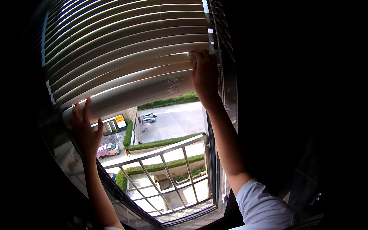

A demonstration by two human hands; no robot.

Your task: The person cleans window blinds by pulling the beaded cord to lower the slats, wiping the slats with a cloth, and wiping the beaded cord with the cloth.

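White sleeve (262, 205) at lower right, its arm reaching up to one window blind (126, 46). The blind lies ahead of and above the two hands, its long slats running crosswise and rising toward the right; neither hand is clearly nearer, as both meet it. Beyond is one metal railing (173, 146), with two parked cars and one truck (110, 150) below. The hands are well apart: the left hand (85, 128) spread against the lower slats, the right hand (206, 74) higher, curled on one small pale object (191, 56), its kind unclear.
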